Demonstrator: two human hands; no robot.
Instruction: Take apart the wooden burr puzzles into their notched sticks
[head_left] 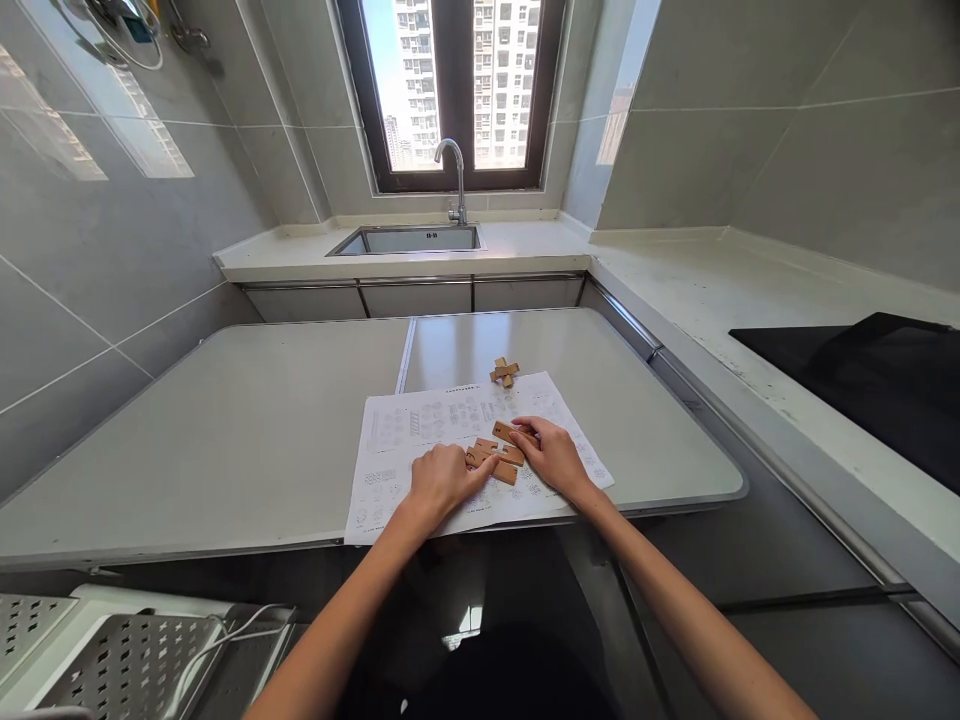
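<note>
Several flat wooden puzzle pieces [501, 462] lie together on a printed instruction sheet [420, 425] near the front of a grey table [225, 430]. My left hand [442, 480] rests on the sheet with a fingertip against the left side of the pieces. On the right side, my right hand [553, 455] pinches one wooden piece [507, 432] between thumb and fingers. A small assembled wooden cross [505, 372] stands apart at the sheet's far edge.
A white counter with a steel sink [409, 240] and tap [454, 175] runs along the far wall under a window. A black cooktop [870, 385] lies in the right counter. A perforated metal rack [127, 660] with a white cable sits at lower left.
</note>
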